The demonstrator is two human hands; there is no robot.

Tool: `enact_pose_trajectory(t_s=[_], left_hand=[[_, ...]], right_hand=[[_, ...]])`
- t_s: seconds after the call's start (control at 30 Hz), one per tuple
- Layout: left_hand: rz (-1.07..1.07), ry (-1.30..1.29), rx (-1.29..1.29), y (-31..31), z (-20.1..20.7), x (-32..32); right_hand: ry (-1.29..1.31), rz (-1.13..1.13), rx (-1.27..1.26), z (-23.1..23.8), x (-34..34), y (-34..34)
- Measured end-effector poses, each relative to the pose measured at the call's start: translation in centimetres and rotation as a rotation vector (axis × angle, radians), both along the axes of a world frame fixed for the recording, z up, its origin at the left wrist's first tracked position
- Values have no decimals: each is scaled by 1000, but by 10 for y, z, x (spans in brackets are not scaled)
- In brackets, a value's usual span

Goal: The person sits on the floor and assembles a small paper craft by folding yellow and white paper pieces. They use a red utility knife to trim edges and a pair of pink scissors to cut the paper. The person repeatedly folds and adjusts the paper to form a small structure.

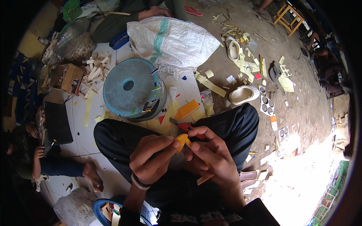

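Note:
Over my lap, my left hand [152, 156] pinches a small yellow-orange piece [181, 142], perhaps stiff paper or sticker sheet, between thumb and fingers. My right hand [215, 156] is closed round a thin wooden strip [204, 179]; one end points down below the palm, and the upper end meets the yellow-orange piece. Fingers partly hide where the two touch. Just beyond my hands lies a red cutter knife [184, 127] with a dark tip. Behind it, an orange sheet [186, 110] rests on pale yellow paper strips.
A round blue-green tub [117, 88] stands upside down ahead left. Beyond it lies a white woven sack [173, 41]. Wood pieces [96, 71] pile up at left; a blue bucket [98, 211] is near my left arm. White clogs [241, 95] and paper scraps lie right. Another person's foot [92, 176] is at left.

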State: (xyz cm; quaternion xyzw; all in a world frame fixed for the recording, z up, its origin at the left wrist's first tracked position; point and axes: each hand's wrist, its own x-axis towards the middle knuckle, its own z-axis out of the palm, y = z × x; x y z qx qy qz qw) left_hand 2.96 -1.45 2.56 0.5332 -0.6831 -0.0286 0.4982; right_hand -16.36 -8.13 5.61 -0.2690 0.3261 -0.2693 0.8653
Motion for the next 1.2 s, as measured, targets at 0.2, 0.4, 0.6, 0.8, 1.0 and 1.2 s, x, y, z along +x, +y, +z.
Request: enact_pose_trajectory(t_s=[0.2,0.4,0.6,0.8,1.0,1.2], left_hand=[[-38,-89,-41,-2,4,3],[-67,-162,-39,-4,5,7],[-30,-98,-16,-1,1,4],[23,-20,53,6,-7,-1],[38,398,178,14,-9,-18],[87,892,238,15,-3,-46]], right_hand=[[-16,11,-21,-7,-3,-3],[-46,9,-47,-11,-4,-3],[31,22,-147,-10,-1,-1],[101,-46,-343,-6,3,7],[279,-121,-706,-7,19,11],[481,-125,-740,2,23,21]])
